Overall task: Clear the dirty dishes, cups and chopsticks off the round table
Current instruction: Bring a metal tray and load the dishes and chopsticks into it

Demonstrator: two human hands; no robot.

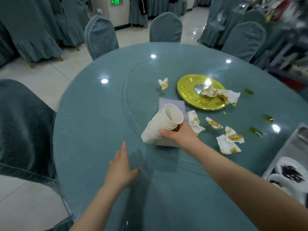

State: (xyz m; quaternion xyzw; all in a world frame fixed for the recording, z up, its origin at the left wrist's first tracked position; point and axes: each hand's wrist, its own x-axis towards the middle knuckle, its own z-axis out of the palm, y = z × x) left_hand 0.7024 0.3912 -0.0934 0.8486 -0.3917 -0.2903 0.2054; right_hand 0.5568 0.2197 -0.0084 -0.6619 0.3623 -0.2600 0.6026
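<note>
Stack of nested paper cups (162, 125) lay tilted in my right hand (180, 133), mouths up and away, fingers wrapped around it above the counter (100, 124). Left hand (120, 170) flat, fingers spread, holding nothing. Glossy gold plate (188, 90) and crumpled stained napkins (228, 142) lay beyond, rightward.

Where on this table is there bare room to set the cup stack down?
Bare tabletop lies left of the cup stack, around the left hand, and beyond the gold plate. Crowded: soiled napkins and green scraps between the right hand and steel tray.
</note>
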